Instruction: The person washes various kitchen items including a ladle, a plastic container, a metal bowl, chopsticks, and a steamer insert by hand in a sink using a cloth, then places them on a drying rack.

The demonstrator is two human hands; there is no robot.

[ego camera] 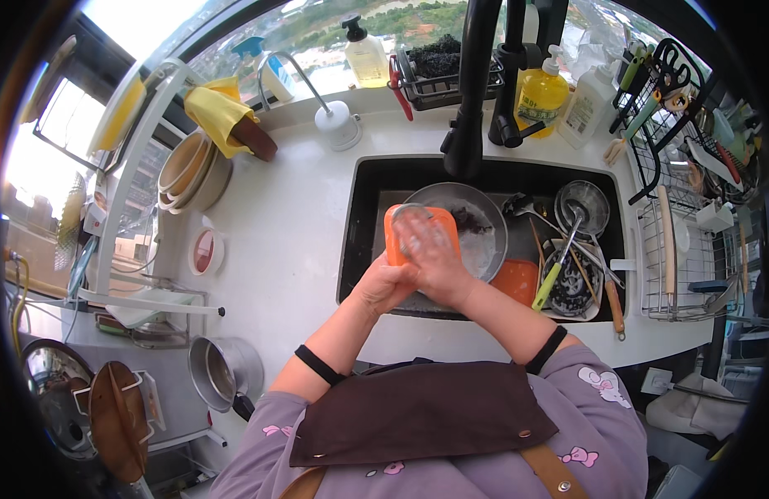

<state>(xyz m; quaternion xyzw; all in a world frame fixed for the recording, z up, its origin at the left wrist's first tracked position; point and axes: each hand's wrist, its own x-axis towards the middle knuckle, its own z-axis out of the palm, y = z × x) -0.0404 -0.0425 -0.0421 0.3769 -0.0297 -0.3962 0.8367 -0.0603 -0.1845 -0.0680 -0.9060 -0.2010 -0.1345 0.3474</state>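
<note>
My left hand (384,282) grips the lower edge of an orange plastic container or lid (448,219) above the sink. Pressed flat over its face is my right hand (439,259), its fingers blurred, with a greyish round scouring pad (399,219) partly showing beneath them. Below both hands a large metal bowl (493,234) holds cloudy water and some dark matter. Another orange plastic piece (515,282) lies in the sink to the bowl's right. The black faucet (464,140) hangs over the bowl's far edge.
The black sink (366,193) also holds a strainer (583,193), a green-handled ladle (550,284) and a pale basin (593,310). Yellow dish soap (539,100) stands behind. Wire racks (656,262) flank the right, a saucepan (235,368) the left.
</note>
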